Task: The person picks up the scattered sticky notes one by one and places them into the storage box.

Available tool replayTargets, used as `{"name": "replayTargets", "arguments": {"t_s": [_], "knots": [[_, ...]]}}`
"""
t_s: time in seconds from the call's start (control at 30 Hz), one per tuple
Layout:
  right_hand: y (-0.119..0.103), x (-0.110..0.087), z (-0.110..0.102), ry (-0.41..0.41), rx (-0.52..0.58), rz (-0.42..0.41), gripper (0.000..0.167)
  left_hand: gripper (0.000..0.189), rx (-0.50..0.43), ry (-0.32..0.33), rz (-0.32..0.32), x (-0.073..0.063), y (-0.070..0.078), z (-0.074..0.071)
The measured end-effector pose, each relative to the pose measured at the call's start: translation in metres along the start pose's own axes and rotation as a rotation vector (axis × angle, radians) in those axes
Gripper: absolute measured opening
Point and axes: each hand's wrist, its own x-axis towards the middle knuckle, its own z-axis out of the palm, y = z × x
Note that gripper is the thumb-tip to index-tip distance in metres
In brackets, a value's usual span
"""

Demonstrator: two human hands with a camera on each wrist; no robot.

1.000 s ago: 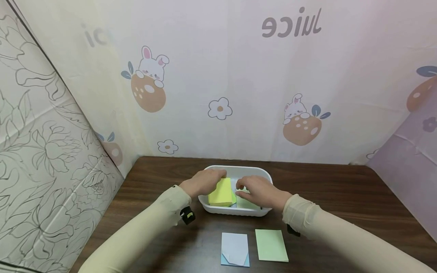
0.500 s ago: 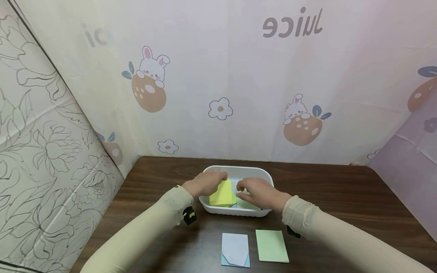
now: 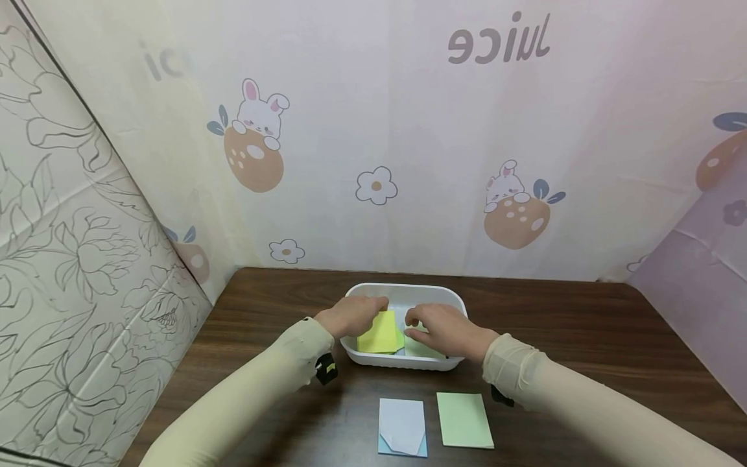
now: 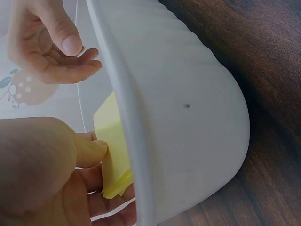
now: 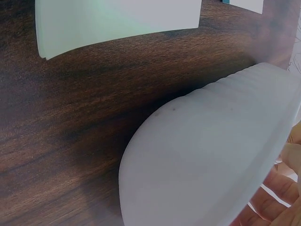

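A yellow sticky note pad [image 3: 378, 334] is inside the white plastic basket [image 3: 403, 362], on its left side. My left hand [image 3: 352, 315] reaches over the basket's left rim and pinches this pad; in the left wrist view the thumb [image 4: 91, 151] lies on its face, with fingers behind it. Over the basket's right part hangs my right hand [image 3: 445, 327], its fingers loosely curled with nothing between them. Beneath it a pale green pad [image 3: 421, 350] is partly covered by the hand. A brighter green edge [image 3: 399, 340] peeks out beside the yellow pad.
On the dark wooden table [image 3: 554, 324], in front of the basket, lie a white pad with a folded-up sheet and blue backing [image 3: 401, 421] and a light green pad [image 3: 465, 420], side by side. A patterned curtain [image 3: 327, 130] hangs behind the table.
My left hand has shifted slightly to the right, and the yellow pad's top edge now shows a little lower. My right hand has stayed nearly still.
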Motion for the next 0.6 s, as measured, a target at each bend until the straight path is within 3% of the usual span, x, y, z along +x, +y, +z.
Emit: {"name": "replayTargets", "arguments": {"t_s": [0.33,0.6], "knots": [[-0.0006,0.0003,-0.0004,0.004,0.0,-0.001,0.016,0.018,-0.009,0.016,-0.016,0.0043,-0.0021,0.0062],[-0.001,-0.0004,-0.0012,0.005,-0.004,-0.003,0.016,0.024,-0.034,0.021,-0.009,0.0042,-0.0003,0.0075]]}}
